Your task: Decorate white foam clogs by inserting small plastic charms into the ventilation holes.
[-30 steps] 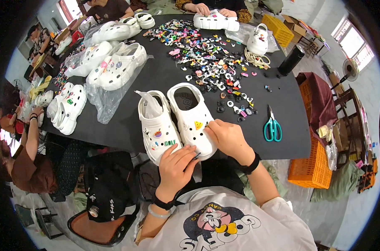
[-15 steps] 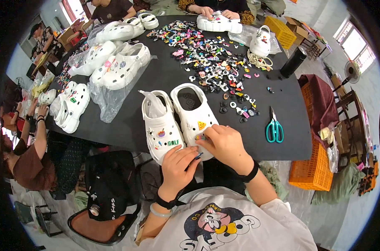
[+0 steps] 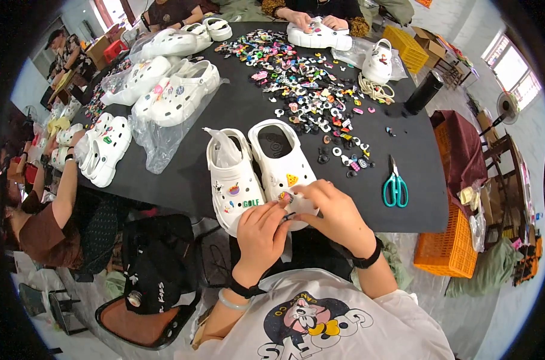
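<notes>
Evidently for easy reach, the two white clogs, the left clog (image 3: 231, 174) and the right clog (image 3: 277, 187), stand side by side at the near edge of the black table (image 3: 368, 211), toes toward the wearer. The left hand (image 3: 261, 233) lies over the toes, its thumb and fingers closed on a small dark piece (image 3: 289, 216), apparently keeping it close to the other hand. Over the right clog, the right hand (image 3: 337, 213) has thumb and forefinger spread; its thumb seems to meet that piece, though contact is hard to confirm. Loose charms (image 3: 320, 102) spread beyond the clogs, while teal-handled scissors (image 3: 395, 191) lie to the right, handles nearest the wearer, presumably for convenient pickup.
</notes>
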Action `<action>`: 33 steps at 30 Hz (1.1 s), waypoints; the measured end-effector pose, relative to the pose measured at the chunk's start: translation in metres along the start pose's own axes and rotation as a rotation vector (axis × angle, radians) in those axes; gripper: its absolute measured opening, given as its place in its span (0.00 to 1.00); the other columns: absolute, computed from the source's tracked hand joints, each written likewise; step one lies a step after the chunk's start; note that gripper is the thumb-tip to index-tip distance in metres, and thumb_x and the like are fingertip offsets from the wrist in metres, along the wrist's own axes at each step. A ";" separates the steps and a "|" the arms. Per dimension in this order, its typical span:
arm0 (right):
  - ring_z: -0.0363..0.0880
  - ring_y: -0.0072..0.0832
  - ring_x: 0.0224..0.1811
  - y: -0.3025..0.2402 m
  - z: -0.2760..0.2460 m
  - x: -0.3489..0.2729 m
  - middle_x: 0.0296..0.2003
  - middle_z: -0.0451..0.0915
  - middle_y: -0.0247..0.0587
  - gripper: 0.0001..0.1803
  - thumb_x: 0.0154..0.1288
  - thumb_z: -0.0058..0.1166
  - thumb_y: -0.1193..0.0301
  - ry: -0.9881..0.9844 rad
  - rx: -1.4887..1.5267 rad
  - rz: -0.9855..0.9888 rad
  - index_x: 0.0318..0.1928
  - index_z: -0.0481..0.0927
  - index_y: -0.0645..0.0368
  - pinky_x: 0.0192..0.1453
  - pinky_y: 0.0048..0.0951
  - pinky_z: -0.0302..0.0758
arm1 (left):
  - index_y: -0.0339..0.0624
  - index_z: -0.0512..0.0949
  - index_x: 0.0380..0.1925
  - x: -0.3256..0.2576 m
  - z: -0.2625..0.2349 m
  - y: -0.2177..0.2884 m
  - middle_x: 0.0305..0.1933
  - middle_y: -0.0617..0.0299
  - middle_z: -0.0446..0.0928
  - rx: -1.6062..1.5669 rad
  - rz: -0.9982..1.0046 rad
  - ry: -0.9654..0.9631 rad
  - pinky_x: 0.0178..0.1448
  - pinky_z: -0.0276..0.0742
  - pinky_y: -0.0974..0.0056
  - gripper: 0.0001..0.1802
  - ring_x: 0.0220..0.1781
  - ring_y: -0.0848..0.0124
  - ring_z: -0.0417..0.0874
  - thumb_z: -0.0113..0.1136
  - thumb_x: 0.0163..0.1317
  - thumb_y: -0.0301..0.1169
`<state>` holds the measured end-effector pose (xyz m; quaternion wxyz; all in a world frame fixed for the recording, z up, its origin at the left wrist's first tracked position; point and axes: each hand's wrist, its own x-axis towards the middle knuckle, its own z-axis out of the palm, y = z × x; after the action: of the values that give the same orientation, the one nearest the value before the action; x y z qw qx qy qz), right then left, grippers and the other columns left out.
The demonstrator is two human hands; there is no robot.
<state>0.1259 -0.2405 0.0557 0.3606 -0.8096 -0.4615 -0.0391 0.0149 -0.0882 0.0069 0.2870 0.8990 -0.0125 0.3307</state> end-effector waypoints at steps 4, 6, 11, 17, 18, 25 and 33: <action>0.84 0.35 0.37 0.002 0.011 -0.006 0.37 0.83 0.37 0.15 0.56 0.65 0.77 0.035 0.053 -0.236 0.46 0.85 0.56 0.40 0.32 0.81 | 0.40 0.80 0.47 0.000 -0.004 0.000 0.47 0.59 0.83 0.018 -0.023 0.002 0.56 0.71 0.55 0.16 0.50 0.59 0.81 0.64 0.57 0.26; 0.84 0.36 0.36 0.012 0.019 -0.011 0.36 0.83 0.39 0.16 0.55 0.65 0.78 0.060 0.120 -0.240 0.46 0.84 0.57 0.41 0.33 0.80 | 0.41 0.81 0.46 0.002 -0.007 0.004 0.46 0.57 0.82 0.001 -0.032 -0.014 0.57 0.70 0.55 0.15 0.50 0.57 0.80 0.64 0.56 0.24; 0.83 0.34 0.35 0.019 0.017 -0.015 0.35 0.83 0.41 0.13 0.56 0.66 0.77 -0.016 0.493 -0.048 0.44 0.83 0.61 0.39 0.32 0.79 | 0.40 0.81 0.45 0.004 -0.007 0.000 0.51 0.57 0.83 0.025 0.024 -0.074 0.57 0.70 0.55 0.15 0.51 0.58 0.80 0.65 0.56 0.23; 0.81 0.25 0.32 0.023 0.018 -0.014 0.34 0.83 0.38 0.13 0.56 0.69 0.78 -0.117 0.492 0.060 0.42 0.83 0.62 0.37 0.25 0.78 | 0.37 0.82 0.43 0.003 -0.002 -0.003 0.52 0.59 0.83 0.025 0.057 -0.060 0.53 0.76 0.56 0.15 0.50 0.59 0.82 0.67 0.54 0.23; 0.81 0.25 0.31 0.023 0.018 -0.014 0.34 0.83 0.38 0.12 0.56 0.69 0.77 -0.089 0.514 0.069 0.42 0.83 0.62 0.38 0.24 0.78 | 0.37 0.83 0.44 0.003 -0.001 -0.004 0.52 0.58 0.83 -0.017 0.016 -0.049 0.52 0.77 0.56 0.16 0.49 0.58 0.83 0.68 0.53 0.22; 0.83 0.25 0.34 0.051 0.006 -0.018 0.36 0.84 0.39 0.10 0.56 0.67 0.81 0.263 0.450 0.209 0.41 0.87 0.62 0.40 0.26 0.79 | 0.35 0.83 0.45 0.015 0.003 0.001 0.47 0.54 0.84 -0.026 0.021 -0.019 0.49 0.79 0.57 0.15 0.44 0.56 0.83 0.68 0.55 0.21; 0.85 0.34 0.38 0.054 0.026 -0.013 0.37 0.84 0.39 0.13 0.51 0.65 0.80 0.349 0.101 -0.034 0.39 0.88 0.57 0.42 0.32 0.82 | 0.33 0.84 0.39 0.024 0.008 0.004 0.40 0.54 0.81 -0.071 -0.161 0.030 0.44 0.78 0.59 0.10 0.39 0.58 0.82 0.69 0.56 0.21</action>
<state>0.1539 -0.2508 0.0018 0.4747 -0.7634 -0.4071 -0.1619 0.0372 -0.0918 0.0190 0.3445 0.8813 0.0526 0.3193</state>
